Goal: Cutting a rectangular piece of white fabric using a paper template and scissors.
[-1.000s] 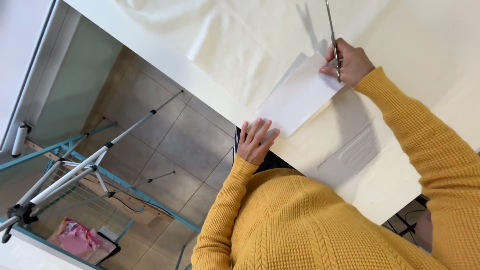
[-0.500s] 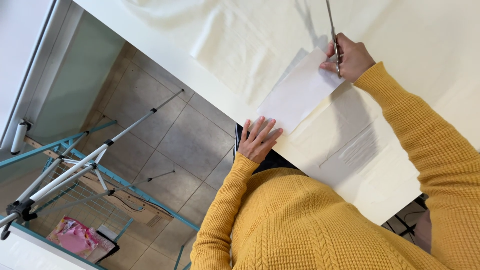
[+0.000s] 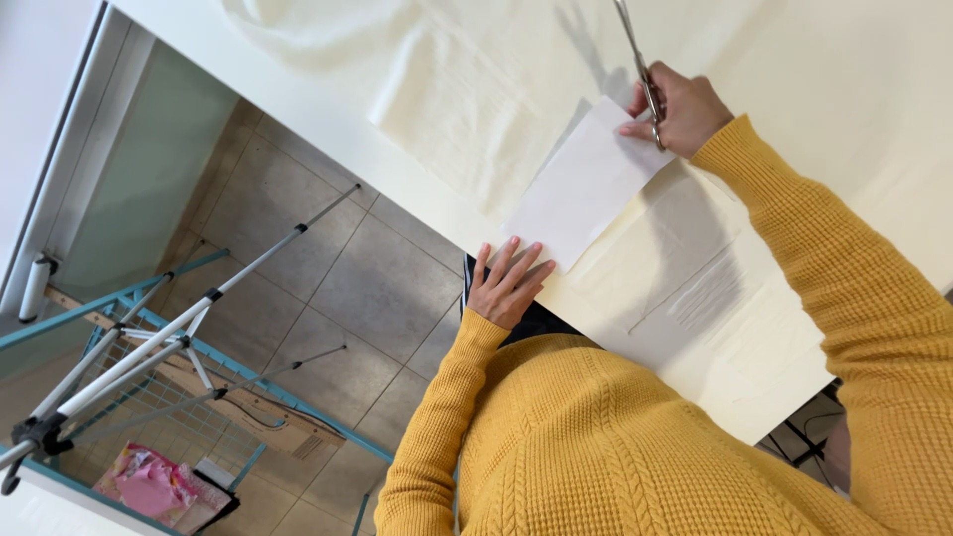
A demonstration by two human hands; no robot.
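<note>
On the table (image 3: 328,109), right hand (image 3: 685,109) grips scissors (image 3: 640,69) beside white paper (image 3: 586,184)

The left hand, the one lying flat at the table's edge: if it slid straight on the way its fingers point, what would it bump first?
Probably the white paper sheet. The left hand points its fingertips at the sheet's near corner, almost touching it.

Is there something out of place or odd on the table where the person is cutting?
Nothing looks damaged or spilled. The white paper lies at an angle on the cream fabric, its corner at the table edge under the left hand. The right hand holds scissors.
</note>
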